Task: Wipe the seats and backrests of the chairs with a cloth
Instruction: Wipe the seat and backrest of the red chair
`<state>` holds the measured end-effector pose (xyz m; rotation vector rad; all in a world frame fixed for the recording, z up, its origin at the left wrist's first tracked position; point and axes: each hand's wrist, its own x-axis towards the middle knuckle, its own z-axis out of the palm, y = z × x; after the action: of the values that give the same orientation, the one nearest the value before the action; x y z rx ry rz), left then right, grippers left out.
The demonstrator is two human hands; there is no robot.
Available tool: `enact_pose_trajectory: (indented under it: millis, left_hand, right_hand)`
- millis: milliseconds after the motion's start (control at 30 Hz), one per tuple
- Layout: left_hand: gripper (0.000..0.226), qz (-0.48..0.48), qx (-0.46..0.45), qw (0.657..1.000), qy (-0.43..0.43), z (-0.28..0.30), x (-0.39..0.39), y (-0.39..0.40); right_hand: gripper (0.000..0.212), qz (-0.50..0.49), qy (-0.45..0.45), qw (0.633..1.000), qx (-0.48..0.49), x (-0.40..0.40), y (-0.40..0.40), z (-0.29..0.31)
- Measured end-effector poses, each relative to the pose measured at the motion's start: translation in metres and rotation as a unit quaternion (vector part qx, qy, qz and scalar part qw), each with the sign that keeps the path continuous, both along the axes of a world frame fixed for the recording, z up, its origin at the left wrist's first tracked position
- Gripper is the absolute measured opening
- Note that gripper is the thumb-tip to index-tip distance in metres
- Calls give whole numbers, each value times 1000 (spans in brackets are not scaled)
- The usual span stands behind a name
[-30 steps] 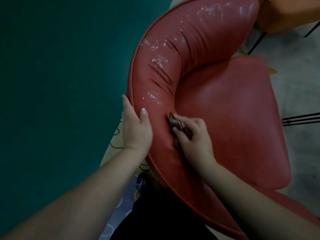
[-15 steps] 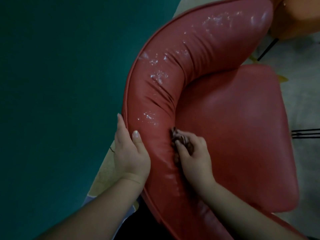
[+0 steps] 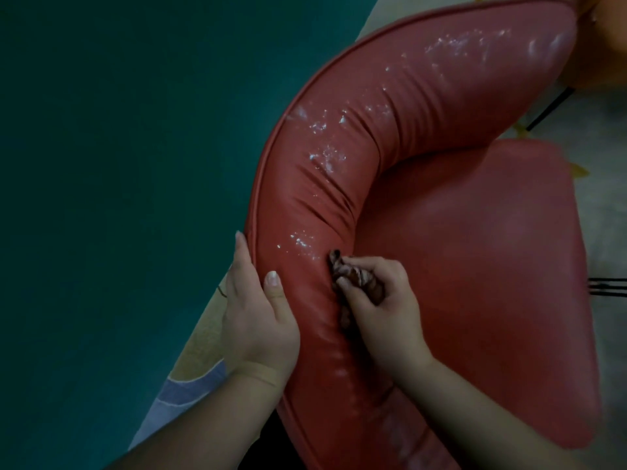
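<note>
Head view: the right hand (image 3: pixel 380 300) is gripping a bunched dark cloth (image 3: pixel 353 278), fingers curled round it, and pressing it against the inner face of the red chair's backrest (image 3: pixel 339 205), close above the seam with the seat (image 3: pixel 492 266). The left hand (image 3: pixel 256 310) is bracing the backrest's outer rim, thumb lying on the padding, fingers mostly straight behind the edge. White specks (image 3: pixel 302 242) are sitting just beside the cloth, with more further along the curve. To wipe well, the cloth is probably best spread flatter and pushed up through those specks in overlapping strokes, working into the creases, while the left hand is steadying the chair.

Against the frame half a second back, both hands are lying in much the same spots on the backrest; the view is sitting slightly shifted, and the nearest specks are looking unchanged
</note>
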<state>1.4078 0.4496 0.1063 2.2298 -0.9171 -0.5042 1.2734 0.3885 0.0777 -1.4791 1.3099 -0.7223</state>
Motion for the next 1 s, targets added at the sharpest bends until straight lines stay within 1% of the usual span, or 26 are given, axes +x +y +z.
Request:
enact_pose_trajectory:
  millis: [100, 133, 233, 333, 400, 500, 567, 600, 667, 733, 800, 833, 900, 1000]
  left_hand:
    - [63, -1, 0, 1000, -4, 0, 1, -1]
    - [63, -1, 0, 1000, -9, 0, 1, -1]
    - [61, 0, -5, 1000, -12, -2, 3, 0]
    - [59, 6, -14, 1000, -12, -2, 3, 1]
    - [58, 12, -16, 1000, -13, -3, 4, 0]
    - [57, 15, -15, 1000, -7, -3, 1, 0]
    - [57, 14, -25, 1000, -7, -3, 1, 0]
    - [57, 15, -27, 999, -8, -3, 2, 0]
    - [56, 14, -27, 1000, -7, -5, 2, 1]
    - [56, 15, -38, 999, -8, -6, 3, 1]
    - [56, 19, -47, 999, -9, -6, 3, 1]
    - [56, 20, -48, 999, -8, -6, 3, 0]
    - [55, 20, -51, 998, -11, -6, 2, 0]
    - [54, 14, -58, 998, -9, -4, 2, -1]
  right_hand:
    - [27, -46, -33, 997, -46, 35, -32, 12]
    - [28, -51, -31, 996, -71, 51, -41, 17]
    - [35, -2, 9, 994, -112, 68, -38, 18]
    - [39, 73, 33, 985, -152, 35, 1, 12]
    - [37, 95, 33, 979, -178, 23, 11, 9]
    - [31, 53, 45, 975, -211, 53, -18, 15]
    - [31, 5, 63, 977, -203, 81, -45, 21]
    - [32, 0, 71, 979, -192, 87, -52, 22]
    - [36, 35, 87, 976, -195, 78, -42, 20]
    - [38, 97, 82, 964, -232, 51, -12, 16]
    - [34, 145, 80, 953, -255, 31, 7, 14]
    - [31, 156, 85, 948, -265, 30, 4, 14]
    - [24, 155, 97, 941, -286, 46, -16, 16]
    - [22, 123, 126, 935, -307, 83, -54, 27]
